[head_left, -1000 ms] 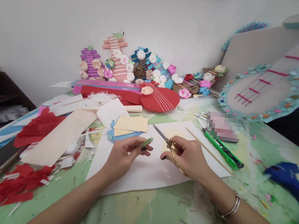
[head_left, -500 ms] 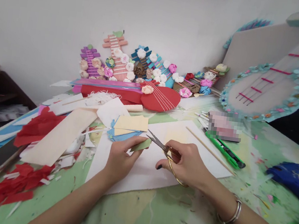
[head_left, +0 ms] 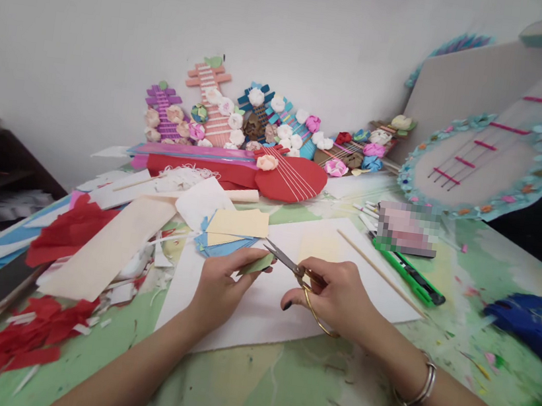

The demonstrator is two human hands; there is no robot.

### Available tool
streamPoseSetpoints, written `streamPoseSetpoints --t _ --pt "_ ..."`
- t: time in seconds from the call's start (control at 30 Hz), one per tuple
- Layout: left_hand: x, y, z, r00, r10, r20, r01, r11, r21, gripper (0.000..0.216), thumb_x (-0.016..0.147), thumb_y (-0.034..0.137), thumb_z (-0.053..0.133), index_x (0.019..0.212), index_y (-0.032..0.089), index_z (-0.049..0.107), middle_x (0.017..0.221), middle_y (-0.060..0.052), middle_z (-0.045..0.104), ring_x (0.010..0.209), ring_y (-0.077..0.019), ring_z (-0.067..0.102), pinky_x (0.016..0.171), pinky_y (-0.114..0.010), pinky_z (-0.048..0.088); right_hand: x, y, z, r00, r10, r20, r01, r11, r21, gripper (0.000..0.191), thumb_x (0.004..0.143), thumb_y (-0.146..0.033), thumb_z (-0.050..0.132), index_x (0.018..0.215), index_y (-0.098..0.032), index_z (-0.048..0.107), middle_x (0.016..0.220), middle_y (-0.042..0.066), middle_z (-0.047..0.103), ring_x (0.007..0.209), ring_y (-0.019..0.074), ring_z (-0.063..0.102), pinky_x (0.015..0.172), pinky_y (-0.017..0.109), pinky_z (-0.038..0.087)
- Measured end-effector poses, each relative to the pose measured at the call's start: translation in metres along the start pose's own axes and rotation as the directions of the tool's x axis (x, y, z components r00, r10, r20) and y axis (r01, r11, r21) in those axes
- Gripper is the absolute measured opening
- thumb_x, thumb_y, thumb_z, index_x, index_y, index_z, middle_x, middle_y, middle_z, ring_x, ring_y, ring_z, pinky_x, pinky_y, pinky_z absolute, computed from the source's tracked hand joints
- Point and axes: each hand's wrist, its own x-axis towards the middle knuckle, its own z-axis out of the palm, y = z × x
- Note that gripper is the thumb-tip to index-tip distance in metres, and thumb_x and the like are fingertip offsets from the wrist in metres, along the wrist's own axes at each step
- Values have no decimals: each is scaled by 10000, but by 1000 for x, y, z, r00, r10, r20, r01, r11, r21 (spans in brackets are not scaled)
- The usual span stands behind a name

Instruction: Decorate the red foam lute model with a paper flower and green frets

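My left hand [head_left: 221,281] pinches a small green paper piece [head_left: 257,264] above a large white sheet [head_left: 267,309]. In my right hand [head_left: 336,293], small gold-handled scissors [head_left: 292,266] are gripped with fingers through the loops. The scissor blades point left and meet the right end of the green piece. Both hands hover just over the white sheet, close together.
Cream and blue paper pieces [head_left: 235,225] lie behind my hands. Red crepe scraps [head_left: 67,233] and a long cream strip [head_left: 110,248] cover the left. A thin wooden stick [head_left: 376,270], a green utility knife [head_left: 409,274], a blue glue gun [head_left: 523,316] and paper guitars [head_left: 265,172] lie to the right and rear.
My right hand moved the scissors left until the blades met the green piece. My left hand turned the piece and shifted it slightly toward the scissors.
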Motion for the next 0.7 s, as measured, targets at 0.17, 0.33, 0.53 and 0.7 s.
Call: streamPoseSetpoints --t 0.17,0.33,0.53,0.7 --pt "0 0 0 1000 -14 8 14 1000 -21 163 799 98 558 920 161 648 816 -36 706 734 -139 665 663 -214 519 0 1 0 1000 -22 -21 22 1000 -11 424 637 -577 674 613 -163 585 460 -63 391 463 66 281 447 202 234" --pt "1 1 -1 1000 -21 18 22 999 -32 172 797 104 560 929 165 650 839 -41 706 740 -148 675 673 -232 540 0 1 0 998 -22 -56 22 1000 -9 428 614 -565 696 556 -165 556 451 -65 399 466 65 267 441 204 232" --pt "1 2 -1 999 -34 28 35 998 -48 165 796 107 560 919 159 656 830 -44 704 729 -151 679 669 -239 551 2 1 -2 996 25 -84 -26 1000 -14 383 660 -551 671 658 -178 586 469 -58 436 462 70 328 447 193 254" --pt "2 4 -1 998 -57 24 59 995 -83 136 795 129 569 888 151 665 809 -48 705 681 -150 679 635 -240 552 2 -1 -4 1000 -5 -23 3 997 -82 376 655 -542 680 701 -183 581 515 -46 468 478 75 369 474 194 261"
